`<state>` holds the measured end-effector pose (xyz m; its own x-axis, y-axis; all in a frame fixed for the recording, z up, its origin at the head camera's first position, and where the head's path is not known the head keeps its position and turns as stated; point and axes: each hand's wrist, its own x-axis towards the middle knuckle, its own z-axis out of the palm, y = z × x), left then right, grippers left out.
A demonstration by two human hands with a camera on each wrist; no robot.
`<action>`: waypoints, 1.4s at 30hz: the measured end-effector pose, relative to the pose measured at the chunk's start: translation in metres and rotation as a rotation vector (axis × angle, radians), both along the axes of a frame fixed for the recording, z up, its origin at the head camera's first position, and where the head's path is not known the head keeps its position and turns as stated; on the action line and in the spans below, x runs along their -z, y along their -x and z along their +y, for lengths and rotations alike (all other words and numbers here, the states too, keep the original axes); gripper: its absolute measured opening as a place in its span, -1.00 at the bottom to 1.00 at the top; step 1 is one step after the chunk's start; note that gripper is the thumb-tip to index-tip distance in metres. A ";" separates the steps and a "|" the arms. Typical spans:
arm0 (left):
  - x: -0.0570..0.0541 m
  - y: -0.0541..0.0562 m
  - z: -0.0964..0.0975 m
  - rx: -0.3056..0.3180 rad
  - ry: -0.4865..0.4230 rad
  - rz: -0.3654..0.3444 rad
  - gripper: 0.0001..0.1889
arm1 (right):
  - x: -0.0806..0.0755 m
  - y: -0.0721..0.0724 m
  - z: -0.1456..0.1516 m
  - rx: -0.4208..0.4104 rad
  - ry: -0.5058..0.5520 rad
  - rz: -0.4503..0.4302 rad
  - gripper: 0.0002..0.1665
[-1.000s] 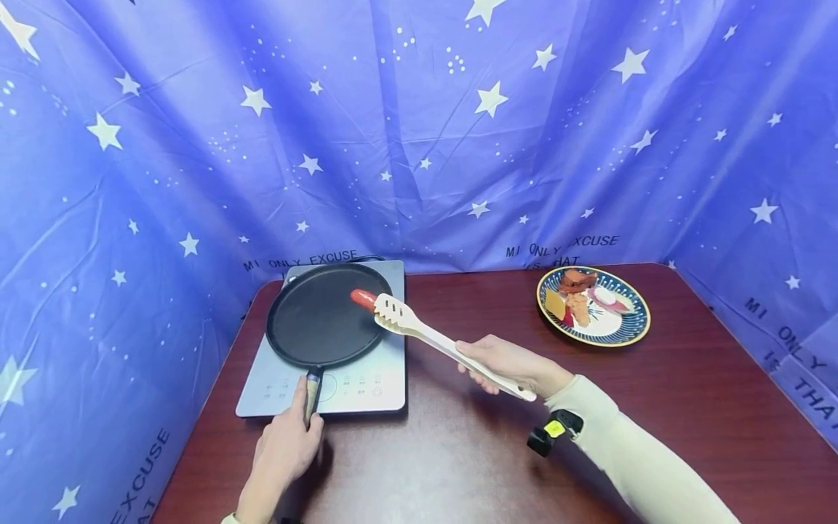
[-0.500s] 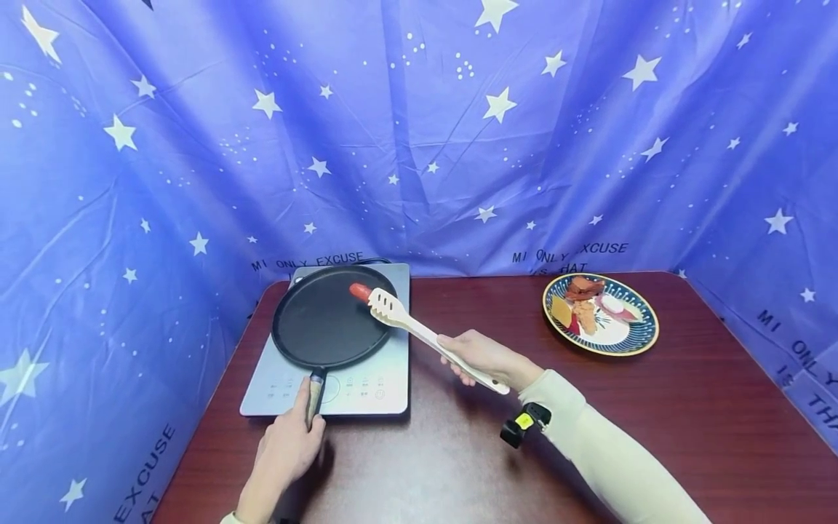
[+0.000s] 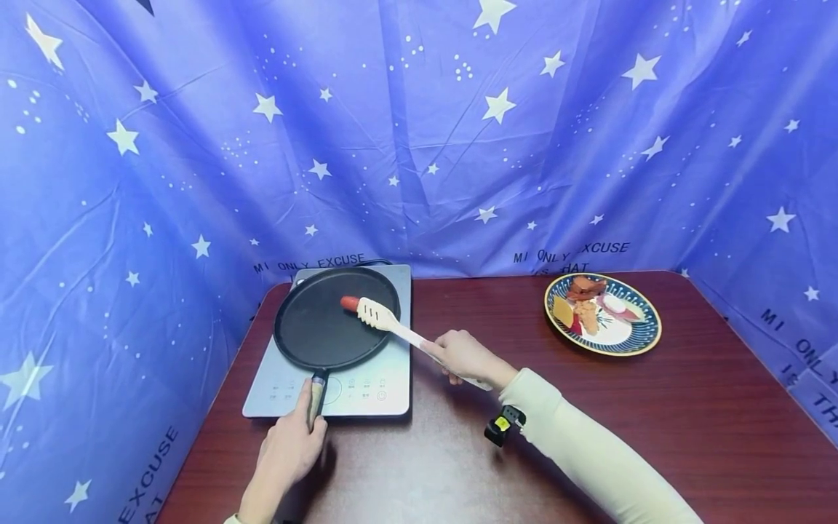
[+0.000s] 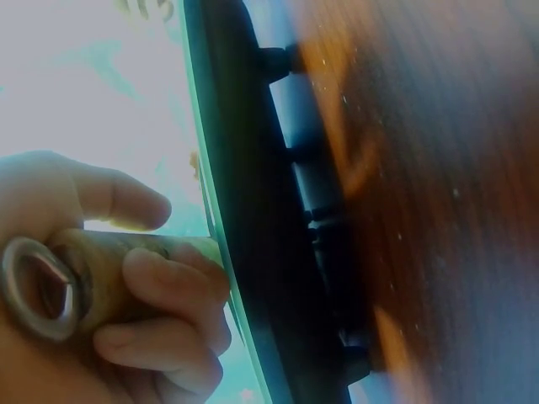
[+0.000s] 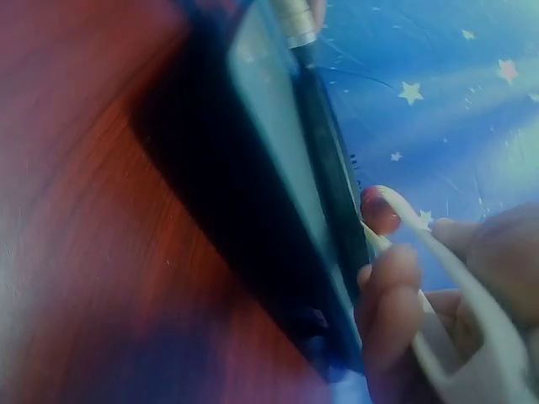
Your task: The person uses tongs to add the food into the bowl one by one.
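My left hand (image 3: 291, 444) grips the handle (image 3: 317, 397) of a flat black frying pan (image 3: 321, 320); the left wrist view shows fingers curled round that handle (image 4: 118, 278), which ends in a metal ring. The pan sits on a silver induction cooktop (image 3: 262, 393). With my right hand (image 3: 468, 358) I hold white slotted tongs (image 3: 406, 333) reaching in from the right. Between the tongs' tips is a red sausage (image 3: 350, 303), over the right part of the pan. The right wrist view has the sausage (image 5: 381, 212) pinched close to the pan; whether it touches the surface I cannot tell.
A blue-patterned plate (image 3: 635, 338) with a yellow rim stands at the back right of the dark red table (image 3: 452, 451). Several foods lie on it, among them fried chicken (image 3: 585, 314). A starry blue curtain (image 3: 445, 131) closes off the back and sides.
My right hand has moved left, bringing the tongs and sausage lower and further over the pan. The left hand keeps its grip on the handle. The head view has shifted slightly.
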<state>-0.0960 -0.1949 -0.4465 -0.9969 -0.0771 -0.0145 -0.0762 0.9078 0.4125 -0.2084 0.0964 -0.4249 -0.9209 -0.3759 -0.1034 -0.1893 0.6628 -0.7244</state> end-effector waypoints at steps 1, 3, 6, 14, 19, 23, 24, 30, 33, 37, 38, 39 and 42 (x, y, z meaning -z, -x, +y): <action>0.000 0.000 0.000 0.001 0.000 0.000 -0.26 | 0.000 0.000 -0.002 -0.006 -0.064 0.074 -0.44; 0.000 0.001 0.000 0.002 0.001 -0.002 -0.26 | -0.001 0.000 -0.006 -0.012 -0.172 0.220 -0.46; -0.001 0.001 0.001 0.001 0.000 -0.007 -0.25 | -0.001 0.000 -0.010 -0.002 -0.290 0.376 -0.47; 0.002 0.001 -0.001 0.000 0.002 0.000 -0.25 | -0.002 -0.001 -0.015 -0.002 -0.388 0.499 -0.48; 0.002 0.002 -0.001 0.003 0.000 -0.011 -0.26 | -0.003 -0.007 -0.020 -0.001 -0.459 0.637 -0.49; 0.002 0.002 -0.001 0.002 0.001 -0.019 -0.26 | -0.006 -0.008 -0.024 -0.001 -0.513 0.693 -0.48; 0.002 0.002 -0.001 0.002 0.001 -0.020 -0.26 | -0.006 -0.008 -0.025 -0.001 -0.525 0.700 -0.49; 0.001 0.002 -0.001 0.004 -0.004 -0.019 -0.26 | -0.009 -0.008 -0.032 0.000 -0.568 0.722 -0.50; 0.001 0.002 -0.001 0.004 -0.003 -0.015 -0.26 | -0.010 -0.010 -0.036 0.001 -0.567 0.740 -0.50; 0.000 0.002 -0.002 0.002 -0.002 -0.011 -0.26 | -0.012 -0.011 -0.039 0.007 -0.557 0.752 -0.51; 0.000 0.002 -0.002 0.001 -0.002 -0.010 -0.26 | -0.013 -0.011 -0.040 0.008 -0.549 0.748 -0.51; 0.000 0.002 -0.001 0.000 -0.003 -0.008 -0.26 | -0.013 -0.012 -0.040 0.008 -0.547 0.745 -0.52; 0.000 0.002 -0.001 -0.001 -0.008 -0.010 -0.26 | -0.013 -0.011 -0.042 0.008 -0.539 0.738 -0.51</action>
